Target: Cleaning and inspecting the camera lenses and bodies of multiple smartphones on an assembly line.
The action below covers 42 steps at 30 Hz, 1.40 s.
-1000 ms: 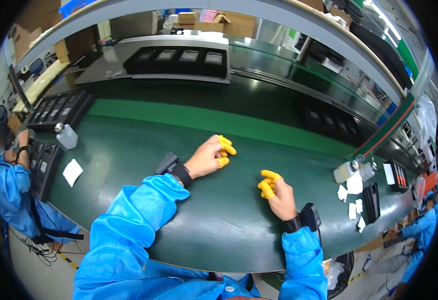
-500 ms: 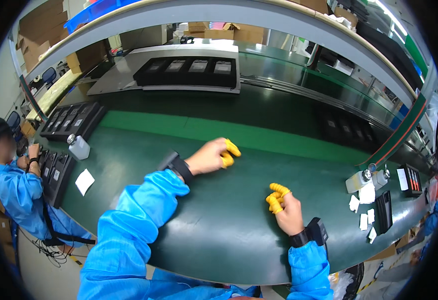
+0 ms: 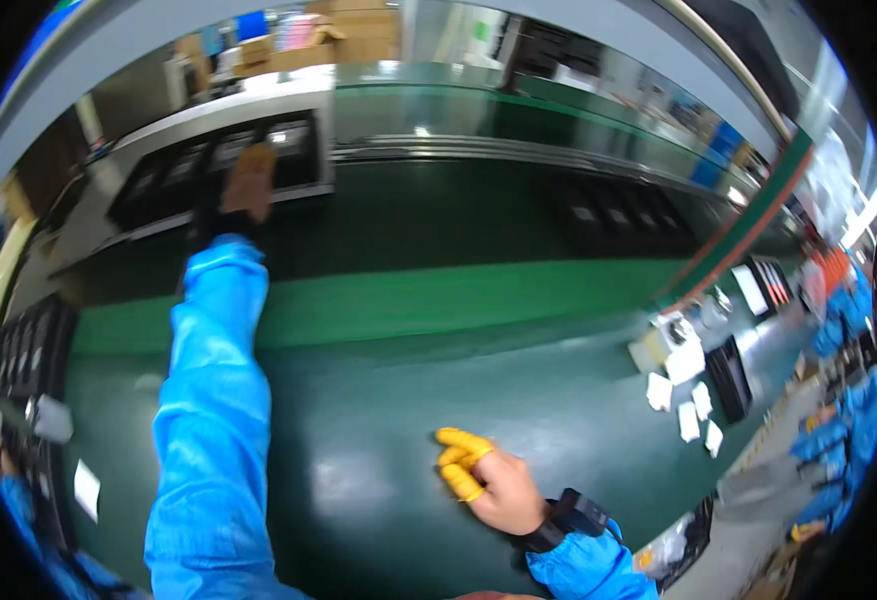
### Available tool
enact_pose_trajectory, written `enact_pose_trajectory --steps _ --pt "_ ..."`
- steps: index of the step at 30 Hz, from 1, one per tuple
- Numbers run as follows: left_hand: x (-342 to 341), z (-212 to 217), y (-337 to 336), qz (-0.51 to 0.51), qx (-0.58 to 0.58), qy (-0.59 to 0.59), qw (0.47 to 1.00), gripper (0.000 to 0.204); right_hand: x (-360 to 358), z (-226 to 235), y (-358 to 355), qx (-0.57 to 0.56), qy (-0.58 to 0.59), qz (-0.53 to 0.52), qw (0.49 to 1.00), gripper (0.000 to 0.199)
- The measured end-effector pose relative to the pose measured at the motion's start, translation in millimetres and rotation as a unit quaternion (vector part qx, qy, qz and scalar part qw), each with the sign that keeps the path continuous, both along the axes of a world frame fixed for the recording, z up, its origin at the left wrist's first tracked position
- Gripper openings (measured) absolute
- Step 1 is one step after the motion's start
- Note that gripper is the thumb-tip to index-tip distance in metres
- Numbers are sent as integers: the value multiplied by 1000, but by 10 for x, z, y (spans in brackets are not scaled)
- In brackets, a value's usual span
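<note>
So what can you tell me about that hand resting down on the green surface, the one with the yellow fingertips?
The right hand lies low on the dark green belt, knuckles up, fingers curled loosely inward. Yellow rubbery-looking finger cots cover several fingertips; the rest of the hand is bare. A black wrist strap circles the wrist, just above a bright blue sleeve. The hand holds nothing that shows. Its fingertips look to rest on or just above the belt; which, I cannot tell.
</note>
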<state>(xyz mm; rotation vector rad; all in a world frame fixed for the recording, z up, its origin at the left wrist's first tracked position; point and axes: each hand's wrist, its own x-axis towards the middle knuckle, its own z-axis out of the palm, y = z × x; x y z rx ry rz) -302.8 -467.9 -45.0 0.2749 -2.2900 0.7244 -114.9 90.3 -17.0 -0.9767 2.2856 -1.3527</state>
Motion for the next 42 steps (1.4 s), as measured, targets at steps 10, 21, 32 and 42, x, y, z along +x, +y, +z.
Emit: enact_pose_trajectory --steps 10,21,32,42 --pt "-259 -532 -1477 37 88 -53 994 40 -29 -192 -199 -110 50 4 993 23" --pt "2378 52 494 -68 112 -83 988 28 -220 -346 -210 -128 66 11 990 30" --pt "3716 455 3371 -233 114 -166 951 14 -559 158 282 -241 63 -216 944 28" --pt "3674 1309 4552 -419 288 -158 847 70 -1009 31 1257 -242 -99 -302 917 26"
